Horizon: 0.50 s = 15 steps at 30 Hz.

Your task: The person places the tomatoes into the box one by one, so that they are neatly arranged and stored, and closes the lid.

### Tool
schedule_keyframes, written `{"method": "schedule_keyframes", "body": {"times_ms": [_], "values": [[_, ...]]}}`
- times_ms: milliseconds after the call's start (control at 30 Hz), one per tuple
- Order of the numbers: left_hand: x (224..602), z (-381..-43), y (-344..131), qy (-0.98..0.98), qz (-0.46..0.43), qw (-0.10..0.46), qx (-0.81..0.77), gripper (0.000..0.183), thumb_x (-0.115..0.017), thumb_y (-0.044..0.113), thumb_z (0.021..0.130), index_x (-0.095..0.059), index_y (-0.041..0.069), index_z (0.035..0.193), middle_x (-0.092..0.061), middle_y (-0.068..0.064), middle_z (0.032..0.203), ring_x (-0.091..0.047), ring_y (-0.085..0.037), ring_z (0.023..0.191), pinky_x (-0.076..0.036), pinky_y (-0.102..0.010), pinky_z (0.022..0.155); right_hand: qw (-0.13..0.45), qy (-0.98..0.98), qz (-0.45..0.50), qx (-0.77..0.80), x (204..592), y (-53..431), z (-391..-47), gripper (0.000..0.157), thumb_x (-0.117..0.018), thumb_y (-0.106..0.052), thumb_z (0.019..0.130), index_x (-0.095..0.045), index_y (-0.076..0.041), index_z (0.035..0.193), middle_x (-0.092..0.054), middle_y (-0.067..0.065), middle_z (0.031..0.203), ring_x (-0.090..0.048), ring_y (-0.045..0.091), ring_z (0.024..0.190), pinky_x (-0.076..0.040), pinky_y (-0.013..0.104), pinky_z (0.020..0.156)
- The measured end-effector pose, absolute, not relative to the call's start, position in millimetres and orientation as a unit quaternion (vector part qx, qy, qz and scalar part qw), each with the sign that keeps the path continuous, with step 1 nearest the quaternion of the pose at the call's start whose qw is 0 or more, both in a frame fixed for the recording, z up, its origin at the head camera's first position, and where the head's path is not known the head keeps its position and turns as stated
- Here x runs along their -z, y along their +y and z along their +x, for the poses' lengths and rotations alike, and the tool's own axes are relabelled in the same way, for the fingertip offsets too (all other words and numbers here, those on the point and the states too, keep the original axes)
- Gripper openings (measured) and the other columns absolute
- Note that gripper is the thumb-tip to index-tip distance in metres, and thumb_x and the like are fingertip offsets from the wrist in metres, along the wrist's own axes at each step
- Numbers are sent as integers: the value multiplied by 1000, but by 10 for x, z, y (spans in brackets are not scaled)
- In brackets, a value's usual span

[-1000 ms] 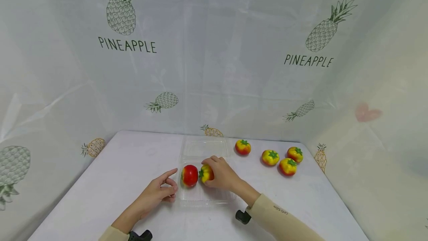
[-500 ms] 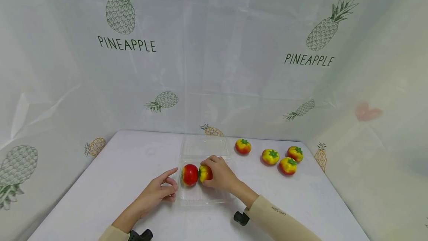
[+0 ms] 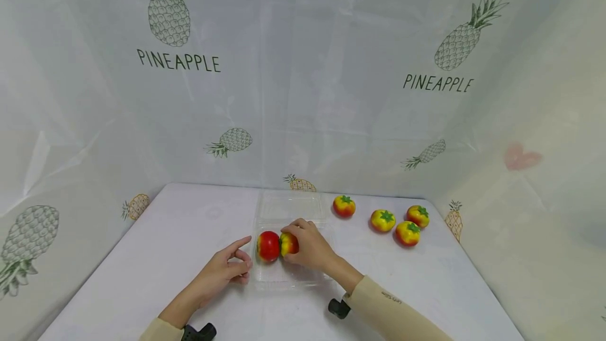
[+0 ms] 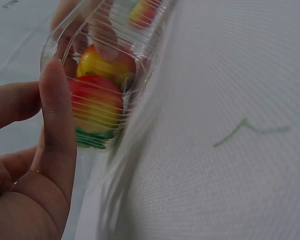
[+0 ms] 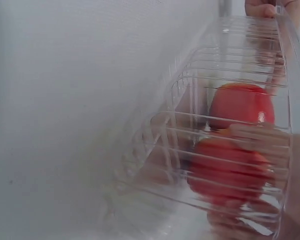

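My right hand (image 3: 310,246) grips a red-and-yellow toy persimmon (image 3: 288,244) inside an open clear plastic clamshell box (image 3: 274,276). Its green leaves face left, against a second persimmon (image 3: 268,247) that lies on its side with its red bottom showing. By the box's left wall is my left hand (image 3: 226,267), index finger stretched out and thumb at the wall. In the left wrist view the thumb (image 4: 57,110) lies close along the clear edge, and both persimmons (image 4: 97,102) show through the ribbed plastic. Through the wall in the right wrist view, the held persimmon (image 5: 227,172) looks blurred.
Several loose persimmons (image 3: 407,233) lie to the right on the white table (image 3: 402,288), one of them (image 3: 344,206) just beside the box's lid (image 3: 291,207). The lid is folded back toward the pineapple-printed curtain (image 3: 307,93) behind the table.
My right hand has slid the held persimmon slightly left, closing the small gap to the other persimmon. My left hand has stayed in place.
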State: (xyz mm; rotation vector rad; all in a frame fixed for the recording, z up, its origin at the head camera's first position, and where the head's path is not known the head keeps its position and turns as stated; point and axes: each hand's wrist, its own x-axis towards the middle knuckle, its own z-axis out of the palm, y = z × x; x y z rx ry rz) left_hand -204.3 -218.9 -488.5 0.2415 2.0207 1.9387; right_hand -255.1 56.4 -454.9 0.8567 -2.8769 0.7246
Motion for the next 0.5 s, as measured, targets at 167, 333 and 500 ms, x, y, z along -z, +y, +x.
{"method": "schedule_keyframes", "body": {"times_ms": [167,333,500], "values": [[4879,-2047,-2193,710,82,165,-679,76,-70,11,103,-29,3,166,-54,-14,116,-66,-23,89,-64,-32,77,29,-929,276,-243,4561,559,-2553,57,-91,-22,85,-69,-13,137,-61,5,131,-57,24,118,-59,40,102],[4879,-2049,-2195,712,76,164,-679,76,-71,12,103,-30,4,166,-54,-14,116,-66,-23,89,-64,-32,77,27,-924,278,-260,4571,553,-2556,57,-91,-19,85,-69,-10,137,-60,7,130,-60,25,117,-59,42,102],[4873,-2048,-2195,713,75,164,-677,75,-71,11,103,-31,4,166,-54,-14,116,-66,-23,89,-64,-32,77,18,-926,274,-260,4555,539,-2547,57,-91,-18,85,-70,-10,137,-59,7,130,-58,25,117,-60,41,100]]}}
